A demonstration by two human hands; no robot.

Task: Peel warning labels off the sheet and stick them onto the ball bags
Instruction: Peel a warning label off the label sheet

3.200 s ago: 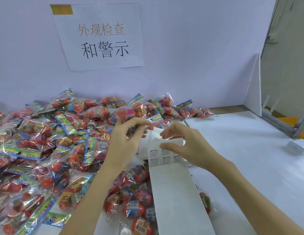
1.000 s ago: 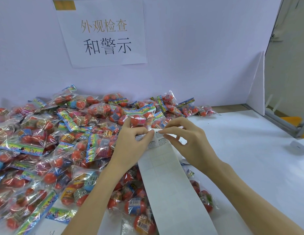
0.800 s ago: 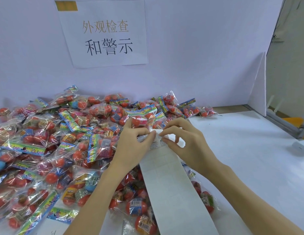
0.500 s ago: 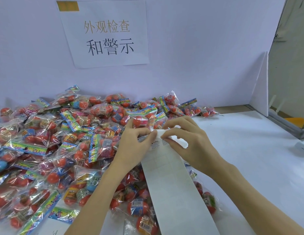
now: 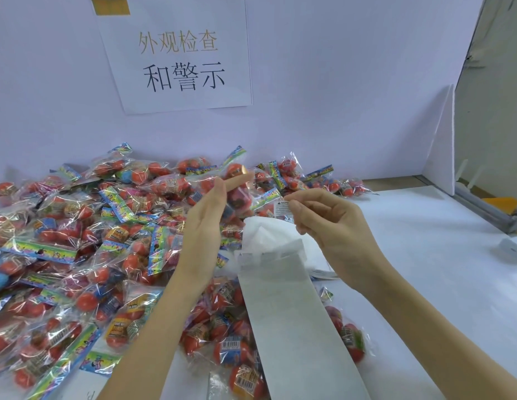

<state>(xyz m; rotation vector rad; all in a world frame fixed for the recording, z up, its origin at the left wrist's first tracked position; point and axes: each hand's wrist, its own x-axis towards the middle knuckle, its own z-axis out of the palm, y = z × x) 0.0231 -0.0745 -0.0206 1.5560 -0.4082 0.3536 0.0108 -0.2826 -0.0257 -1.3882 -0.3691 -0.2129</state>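
The right hand (image 5: pixel 329 223) pinches one small white warning label (image 5: pixel 282 208) between thumb and forefinger; the remaining fingers are loosely curled. The label hangs free above the far end of the label sheet (image 5: pixel 292 319), clear of it.

The label sheet is a long white backing strip lying on the white table (image 5: pixel 424 278), with its far end curled upward just below the right hand. Neither hand touches the sheet.

The left hand (image 5: pixel 205 215) is raised to the left of the sheet's far end, fingers nearly straight and reaching against a ball bag (image 5: pixel 237 189) held up above the pile; how firmly it grips the bag cannot be determined.

The pile of ball bags (image 5: pixel 78 241) covers the table to the left of the sheet, with some bags lying beneath it. A printed paper sign (image 5: pixel 179 53) is fixed to the wall beyond the sheet.
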